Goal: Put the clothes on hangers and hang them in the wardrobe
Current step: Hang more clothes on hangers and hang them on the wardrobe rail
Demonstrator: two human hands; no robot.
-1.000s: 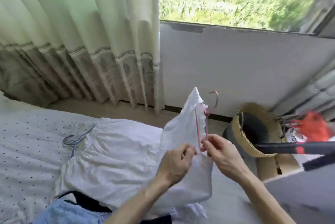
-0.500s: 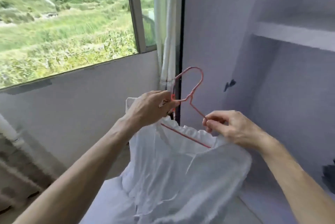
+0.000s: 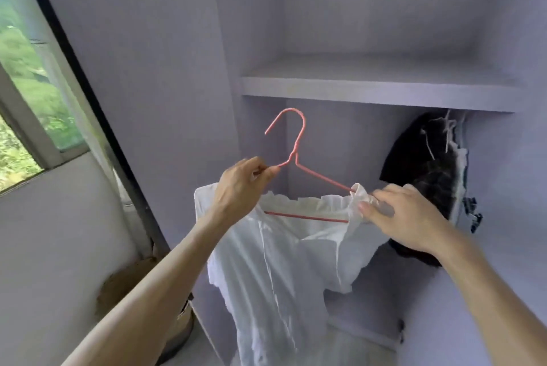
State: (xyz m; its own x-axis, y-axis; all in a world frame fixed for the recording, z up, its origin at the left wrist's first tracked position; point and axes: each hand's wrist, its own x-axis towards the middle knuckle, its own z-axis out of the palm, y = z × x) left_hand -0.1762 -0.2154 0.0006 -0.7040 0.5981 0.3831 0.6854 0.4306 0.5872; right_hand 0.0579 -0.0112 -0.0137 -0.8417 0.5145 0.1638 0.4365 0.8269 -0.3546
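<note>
A white garment (image 3: 284, 265) hangs from a pink wire hanger (image 3: 297, 143), held up in front of the open lilac wardrobe (image 3: 379, 39). My left hand (image 3: 241, 185) pinches the hanger's left arm just below the hook. My right hand (image 3: 405, 214) grips the garment's frilled shoulder where it sits over the hanger's right end. The hook points up and left, below the wardrobe shelf (image 3: 376, 90). No rail shows under the shelf.
Dark and white clothes (image 3: 432, 176) hang at the right inside the wardrobe, just behind my right hand. A window (image 3: 26, 93) with greenery outside is at the left. A woven basket (image 3: 180, 327) stands low by the wardrobe's left side.
I have turned from the bed and window to face the wardrobe. The hanger and white garment have risen with both hands, and my right hand has shifted from the hanger's wire to the garment's shoulder.
</note>
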